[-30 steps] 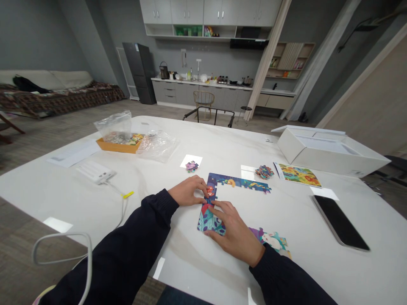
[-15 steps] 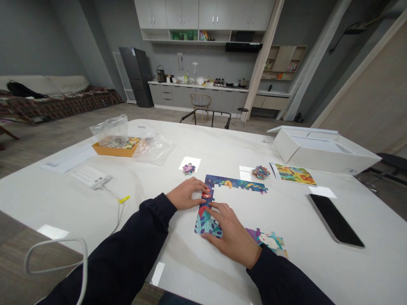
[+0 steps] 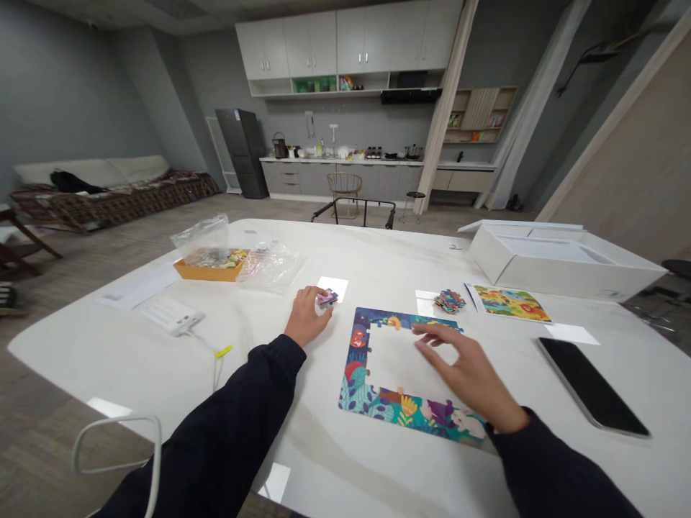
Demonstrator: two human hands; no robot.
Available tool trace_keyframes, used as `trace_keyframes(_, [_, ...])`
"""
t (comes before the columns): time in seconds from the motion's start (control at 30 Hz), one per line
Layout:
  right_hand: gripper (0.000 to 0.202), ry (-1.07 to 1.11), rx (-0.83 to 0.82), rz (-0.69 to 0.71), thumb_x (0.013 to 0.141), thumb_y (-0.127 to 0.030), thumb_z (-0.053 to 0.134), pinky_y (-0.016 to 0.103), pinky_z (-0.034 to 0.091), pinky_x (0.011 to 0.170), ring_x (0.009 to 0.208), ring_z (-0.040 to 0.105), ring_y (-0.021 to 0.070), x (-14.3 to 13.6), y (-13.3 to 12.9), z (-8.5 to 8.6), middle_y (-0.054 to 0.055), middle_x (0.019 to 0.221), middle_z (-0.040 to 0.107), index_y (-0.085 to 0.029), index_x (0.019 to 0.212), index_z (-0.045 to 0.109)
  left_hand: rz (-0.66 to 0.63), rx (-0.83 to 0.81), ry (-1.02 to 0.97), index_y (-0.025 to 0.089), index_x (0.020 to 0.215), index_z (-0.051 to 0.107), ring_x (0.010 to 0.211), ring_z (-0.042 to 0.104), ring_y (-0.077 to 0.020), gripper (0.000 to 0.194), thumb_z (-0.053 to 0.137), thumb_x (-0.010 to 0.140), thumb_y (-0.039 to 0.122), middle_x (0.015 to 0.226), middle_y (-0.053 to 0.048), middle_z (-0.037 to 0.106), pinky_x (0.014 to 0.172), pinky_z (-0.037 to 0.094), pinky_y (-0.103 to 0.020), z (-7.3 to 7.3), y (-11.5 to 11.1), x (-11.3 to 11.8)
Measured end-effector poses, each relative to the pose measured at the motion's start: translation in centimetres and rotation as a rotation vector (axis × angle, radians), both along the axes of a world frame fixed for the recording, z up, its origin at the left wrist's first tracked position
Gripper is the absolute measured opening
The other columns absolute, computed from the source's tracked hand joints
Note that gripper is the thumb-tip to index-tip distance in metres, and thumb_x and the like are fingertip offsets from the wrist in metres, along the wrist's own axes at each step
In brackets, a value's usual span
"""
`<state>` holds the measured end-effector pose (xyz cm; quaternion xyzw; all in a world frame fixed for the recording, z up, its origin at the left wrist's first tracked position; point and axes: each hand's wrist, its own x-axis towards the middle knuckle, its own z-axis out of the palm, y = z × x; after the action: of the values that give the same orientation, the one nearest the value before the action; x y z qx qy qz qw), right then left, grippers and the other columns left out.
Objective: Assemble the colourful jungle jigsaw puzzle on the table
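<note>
My left hand reaches to a small pile of jigsaw pieces, its thumb and fingers closed around the pile's near side. Over the right part of the partly built jigsaw puzzle hovers my right hand, thumb and fingers apart, with nothing visible in it. The puzzle shows a left side, a top strip and a bottom strip around bare white tabletop. My right hand and wrist hide part of its right end. A second pile of jigsaw pieces lies beyond the puzzle's top right corner.
At the back left stands an orange box tray with plastic bags. A white power bank and its cable lie on the left. To the right are a picture card, a black phone and a white box.
My left hand has gone from the puzzle's left side to the small pile. My right hand has lifted and shifted right, uncovering the bottom strip. The head view has tilted up.
</note>
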<state>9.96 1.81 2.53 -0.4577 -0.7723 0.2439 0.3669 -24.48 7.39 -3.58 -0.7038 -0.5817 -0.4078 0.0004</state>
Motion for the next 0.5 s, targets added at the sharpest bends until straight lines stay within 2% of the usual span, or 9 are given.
trace_keyframes(0.07, [0.042, 0.033, 0.018, -0.131, 0.093, -0.059, 0.061, 0.042, 0.058, 0.088, 0.092, 0.072, 0.0273, 3.4, 1.7, -0.1, 0.01, 0.109, 0.077, -0.024, 0.111, 0.075, 0.128, -0.005, 0.008, 0.022, 0.103, 0.061, 0.105, 0.06, -0.0288, 0.026, 0.074, 0.081, 0.022, 0.107, -0.007, 0.066, 0.098, 0.048, -0.046, -0.5, 1.0, -0.9])
trace_keyframes(0.13, [0.047, 0.05, 0.042, -0.249, 0.09, -0.064, 0.062, 0.04, 0.059, 0.081, 0.085, 0.072, 0.0268, 5.9, 2.8, -0.9, 0.01, 0.103, 0.078, -0.023, 0.106, 0.076, 0.161, -0.042, 0.023, 0.022, 0.101, 0.062, 0.104, 0.06, -0.0293, 0.026, 0.076, 0.08, 0.025, 0.106, -0.007, 0.068, 0.097, 0.048, -0.047, -1.0, 1.7, -1.5])
trace_keyframes(0.2, [0.049, 0.047, 0.039, -0.296, 0.087, -0.067, 0.062, 0.037, 0.058, 0.072, 0.079, 0.072, 0.0259, 7.3, 3.2, -1.9, 0.009, 0.097, 0.078, -0.022, 0.104, 0.076, 0.158, -0.077, 0.017, 0.022, 0.1, 0.063, 0.102, 0.061, -0.0289, 0.023, 0.075, 0.081, 0.028, 0.103, -0.006, 0.07, 0.095, 0.048, -0.045, -1.3, 2.1, -1.8])
trace_keyframes(0.27, [0.049, 0.035, 0.035, -0.29, 0.087, -0.066, 0.061, 0.036, 0.056, 0.066, 0.075, 0.07, 0.0251, 7.4, 3.1, -2.6, 0.009, 0.093, 0.078, -0.022, 0.104, 0.076, 0.148, -0.096, -0.007, 0.023, 0.099, 0.064, 0.101, 0.062, -0.0276, 0.021, 0.074, 0.082, 0.028, 0.101, -0.005, 0.071, 0.094, 0.049, -0.044, -1.5, 2.3, -2.0])
trace_keyframes(0.37, [0.045, 0.008, 0.041, -0.245, 0.09, -0.061, 0.06, 0.036, 0.056, 0.067, 0.073, 0.068, 0.0236, 6.6, 2.7, -3.0, 0.008, 0.091, 0.077, -0.022, 0.104, 0.076, 0.134, -0.079, -0.029, 0.022, 0.1, 0.063, 0.1, 0.063, -0.0261, 0.021, 0.074, 0.082, 0.026, 0.099, -0.004, 0.07, 0.093, 0.05, -0.042, -1.4, 2.3, -2.1])
trace_keyframes(0.5, [0.042, 0.001, 0.012, -0.201, 0.092, -0.058, 0.06, 0.037, 0.056, 0.07, 0.076, 0.067, 0.0234, 5.7, 2.4, -2.8, 0.009, 0.093, 0.077, -0.021, 0.108, 0.075, 0.042, 0.014, -0.017, 0.022, 0.104, 0.061, 0.102, 0.063, -0.0252, 0.024, 0.074, 0.083, 0.025, 0.103, -0.005, 0.069, 0.094, 0.051, -0.042, 0.2, 1.4, -0.8])
